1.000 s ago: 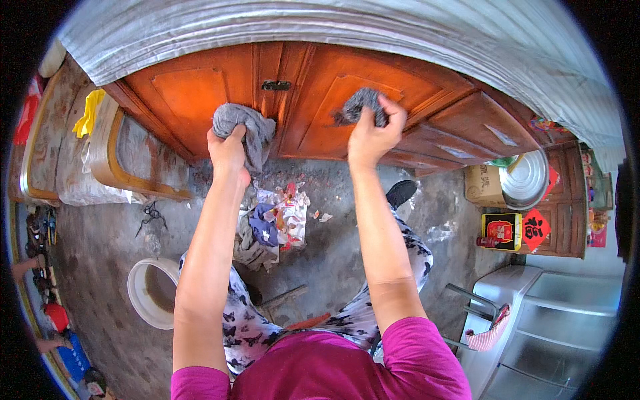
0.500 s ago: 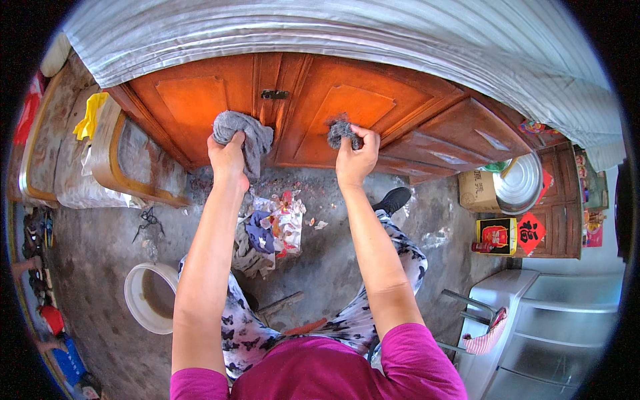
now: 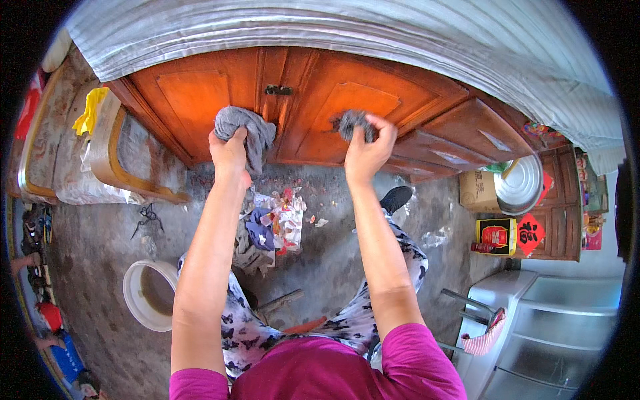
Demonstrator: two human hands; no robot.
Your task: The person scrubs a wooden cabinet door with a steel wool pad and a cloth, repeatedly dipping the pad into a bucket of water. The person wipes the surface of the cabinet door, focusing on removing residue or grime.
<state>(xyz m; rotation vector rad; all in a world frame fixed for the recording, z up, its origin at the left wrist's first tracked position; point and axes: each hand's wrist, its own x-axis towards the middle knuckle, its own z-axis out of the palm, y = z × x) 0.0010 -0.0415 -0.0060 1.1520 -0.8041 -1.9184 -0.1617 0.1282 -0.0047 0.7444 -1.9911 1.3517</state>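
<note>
One stained grey concrete floor (image 3: 327,257) spreads beneath everything. Across the top lies one long silvery-white pleated cloth cover (image 3: 333,27), draped over one varnished orange-brown wooden cabinet (image 3: 297,107), which faces the person and shows two panelled doors side by side. On the floor before it, between the two forearms, sits one loose pile of scraps (image 3: 288,217) in white, red, blue and grey. One round white plastic bucket (image 3: 131,297) with cloudy brownish liquid inside stands just beside the left forearm. Well off to the right are one round silver metal basin (image 3: 523,183) and, touching it, one brown cardboard box (image 3: 478,190).

One bunched, soft grey cloth (image 3: 252,133) hangs in front of the left door near its inner edge, gripped between the thumb and fingers of the left hand (image 3: 230,152). The right hand (image 3: 368,152) pinches one small, dark grey fuzzy wad (image 3: 352,123) at the lower part of the right door's raised panel; whether it presses on the wood cannot be told. One dark metal latch (image 3: 278,90) sits high between the doors.
</note>
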